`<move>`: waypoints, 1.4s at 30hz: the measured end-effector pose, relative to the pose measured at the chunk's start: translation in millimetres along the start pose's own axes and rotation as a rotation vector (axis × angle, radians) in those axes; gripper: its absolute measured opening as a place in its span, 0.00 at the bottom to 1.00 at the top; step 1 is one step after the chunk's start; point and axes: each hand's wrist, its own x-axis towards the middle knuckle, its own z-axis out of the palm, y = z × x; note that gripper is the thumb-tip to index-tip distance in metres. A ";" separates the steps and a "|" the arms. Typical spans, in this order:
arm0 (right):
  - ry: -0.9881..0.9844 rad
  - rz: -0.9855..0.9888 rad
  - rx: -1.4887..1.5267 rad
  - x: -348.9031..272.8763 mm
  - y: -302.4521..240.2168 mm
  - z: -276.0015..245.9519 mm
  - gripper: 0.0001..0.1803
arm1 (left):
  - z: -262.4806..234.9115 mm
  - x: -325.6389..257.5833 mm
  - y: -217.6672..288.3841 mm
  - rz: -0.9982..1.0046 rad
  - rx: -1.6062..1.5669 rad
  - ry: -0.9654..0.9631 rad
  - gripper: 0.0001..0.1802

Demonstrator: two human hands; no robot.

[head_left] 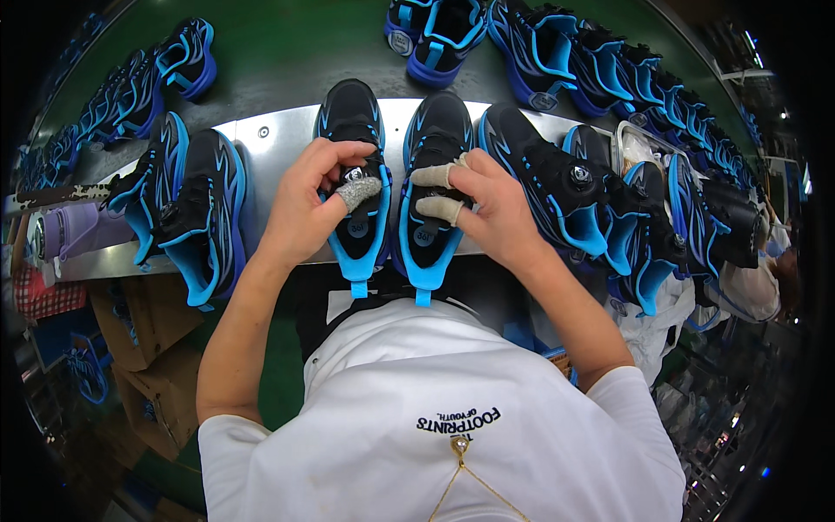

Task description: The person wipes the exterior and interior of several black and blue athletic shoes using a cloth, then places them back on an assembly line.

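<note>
Two black sneakers with bright blue lining and blue-purple soles stand side by side in front of me, toes pointing away. On the left sneaker (351,109), my left hand (306,202) is closed at the tongue, its thumb in a grey finger cover beside a round dial. My right hand (497,207) grips the right sneaker (440,122) near the tongue and collar, with beige covers on thumb and forefinger. Both heel loops hang over the near edge. What the fingertips press inside the shoes is partly hidden.
More matching sneakers stand close by on the left (205,217) and right (552,165) of the metal ledge (265,135). Beyond it, a green conveyor belt (300,39) carries rows of them. A lilac bottle (83,230) lies at far left, above cardboard boxes (148,317).
</note>
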 end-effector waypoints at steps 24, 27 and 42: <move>0.226 0.076 0.055 -13.3 -0.5 25.1 0.25 | 3.4 0.5 7.1 0.039 0.134 0.077 0.22; 0.080 0.022 0.173 -7.0 1.4 7.9 0.31 | 8.2 0.4 6.7 0.116 0.399 0.227 0.25; 0.012 0.104 0.191 6.7 -9.8 -11.5 0.16 | -21.3 3.5 -13.9 0.036 -0.041 -0.223 0.20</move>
